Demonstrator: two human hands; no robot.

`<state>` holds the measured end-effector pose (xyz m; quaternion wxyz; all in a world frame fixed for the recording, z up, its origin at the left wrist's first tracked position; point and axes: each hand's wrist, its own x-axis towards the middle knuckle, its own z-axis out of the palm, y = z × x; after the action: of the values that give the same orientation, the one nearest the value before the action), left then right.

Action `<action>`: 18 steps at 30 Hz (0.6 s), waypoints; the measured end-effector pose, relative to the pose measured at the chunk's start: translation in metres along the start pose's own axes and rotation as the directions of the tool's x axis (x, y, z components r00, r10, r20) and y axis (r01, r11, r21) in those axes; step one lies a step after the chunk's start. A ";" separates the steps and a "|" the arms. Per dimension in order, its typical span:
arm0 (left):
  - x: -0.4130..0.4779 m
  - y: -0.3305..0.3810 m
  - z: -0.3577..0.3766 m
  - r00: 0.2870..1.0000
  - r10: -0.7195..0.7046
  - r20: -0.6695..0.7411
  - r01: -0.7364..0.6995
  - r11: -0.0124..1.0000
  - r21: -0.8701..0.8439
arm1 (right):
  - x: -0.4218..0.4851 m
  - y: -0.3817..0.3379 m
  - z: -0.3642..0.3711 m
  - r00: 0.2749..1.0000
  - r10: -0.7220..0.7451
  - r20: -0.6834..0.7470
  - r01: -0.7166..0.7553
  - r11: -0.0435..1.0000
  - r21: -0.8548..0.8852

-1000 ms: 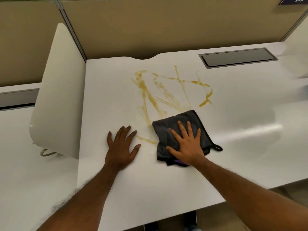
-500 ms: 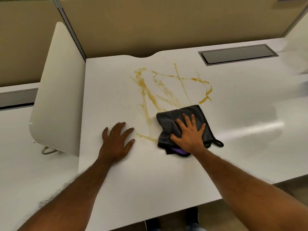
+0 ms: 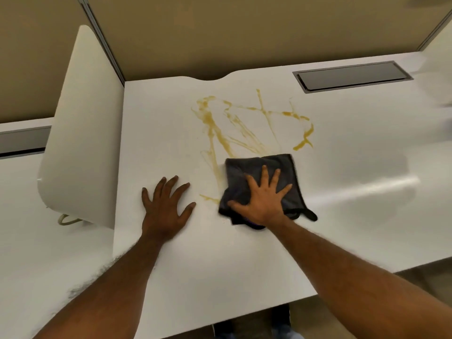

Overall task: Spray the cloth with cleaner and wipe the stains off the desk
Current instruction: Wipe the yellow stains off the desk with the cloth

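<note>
Where yellow-brown stains [image 3: 212, 122] streak the white bench [image 3: 354, 216], the right hand [image 3: 264, 204] presses flat, fingers spread, on the dark cloth [image 3: 241, 167] at their near edge — the left hand [image 3: 166, 211] lies flat beside it, holding nothing — tan partitions [image 3: 244, 33] behind.

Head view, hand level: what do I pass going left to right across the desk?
White divider panel → left hand flat on the desk → short yellow stain streak → gray cloth with the right hand pressing on it → the cloth's black loop.
</note>
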<state>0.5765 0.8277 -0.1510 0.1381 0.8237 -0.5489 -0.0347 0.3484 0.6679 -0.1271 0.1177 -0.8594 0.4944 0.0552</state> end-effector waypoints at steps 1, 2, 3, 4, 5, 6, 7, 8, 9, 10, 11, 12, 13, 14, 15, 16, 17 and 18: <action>-0.002 -0.003 0.000 1.000 -0.002 -0.002 0.002 1.000 -0.002 | -0.008 -0.004 0.007 0.995 -0.103 0.001 0.103 0.994 -0.025; -0.004 -0.008 0.000 1.000 -0.007 0.000 0.007 1.000 -0.001 | -0.016 -0.001 0.014 0.979 -0.206 -0.005 0.205 0.978 -0.049; -0.006 -0.012 0.000 1.000 -0.013 0.005 0.013 1.000 0.003 | -0.021 0.005 0.018 0.961 -0.276 -0.023 0.275 0.960 -0.055; -0.008 -0.015 0.001 1.000 -0.015 0.011 0.015 1.000 0.009 | -0.020 0.013 0.017 0.956 -0.292 -0.045 0.290 0.956 -0.042; -0.008 -0.014 0.000 1.000 -0.013 0.018 0.012 1.000 0.014 | -0.017 0.018 0.015 0.968 -0.244 -0.065 0.243 0.970 -0.027; -0.009 -0.013 0.000 1.000 -0.014 0.020 0.014 1.000 0.015 | -0.012 0.018 0.011 0.986 -0.147 -0.078 0.147 0.989 -0.011; -0.009 -0.014 0.000 1.000 -0.016 0.020 0.016 1.000 0.015 | -0.005 0.010 0.009 0.996 -0.031 -0.085 0.033 0.999 0.020; -0.009 -0.014 0.000 1.000 -0.016 0.023 0.015 1.000 0.020 | 0.000 -0.003 0.009 0.995 0.068 -0.078 -0.064 0.997 0.053; -0.009 -0.014 0.001 1.000 -0.013 0.026 0.012 0.999 0.031 | 0.004 -0.019 0.010 0.991 0.115 -0.066 -0.110 0.992 0.069; -0.008 -0.015 0.001 1.000 -0.012 0.029 0.011 0.999 0.040 | 0.004 -0.032 0.013 0.993 0.103 -0.060 -0.100 0.993 0.056; -0.008 -0.017 0.001 0.999 -0.014 0.032 0.013 0.999 0.045 | 0.001 -0.040 0.017 0.997 0.045 -0.057 -0.044 0.999 0.025; -0.008 -0.018 0.002 0.999 -0.015 0.034 0.013 0.999 0.047 | -0.004 -0.040 0.022 0.998 -0.039 -0.052 0.038 0.999 -0.009; -0.008 -0.018 0.002 0.999 -0.013 0.037 0.011 0.999 0.049 | -0.006 -0.032 0.024 0.991 -0.120 -0.054 0.118 0.992 -0.033; -0.008 -0.018 0.002 0.999 -0.013 0.035 0.011 0.999 0.052 | -0.005 -0.020 0.022 0.982 -0.182 -0.054 0.180 0.983 -0.047; -0.008 -0.018 0.003 0.999 -0.018 0.031 0.016 0.999 0.051 | -0.002 -0.007 0.018 0.976 -0.211 -0.050 0.209 0.977 -0.047; -0.008 -0.019 0.005 0.999 -0.029 0.024 0.028 0.999 0.044 | 0.004 0.002 0.012 0.980 -0.193 -0.048 0.191 0.981 -0.039; -0.008 -0.019 0.007 0.999 -0.042 0.012 0.042 0.998 0.038 | 0.012 0.007 0.006 0.990 -0.130 -0.049 0.129 0.991 -0.020; -0.008 -0.020 0.008 0.999 -0.049 0.002 0.049 0.998 0.036 | 0.020 0.007 0.002 0.998 -0.039 -0.045 0.040 0.999 0.005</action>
<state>0.5892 0.8403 -0.1646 0.1215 0.8392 -0.5292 -0.0295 0.3529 0.6485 -0.1340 0.1101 -0.8697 0.4800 0.0320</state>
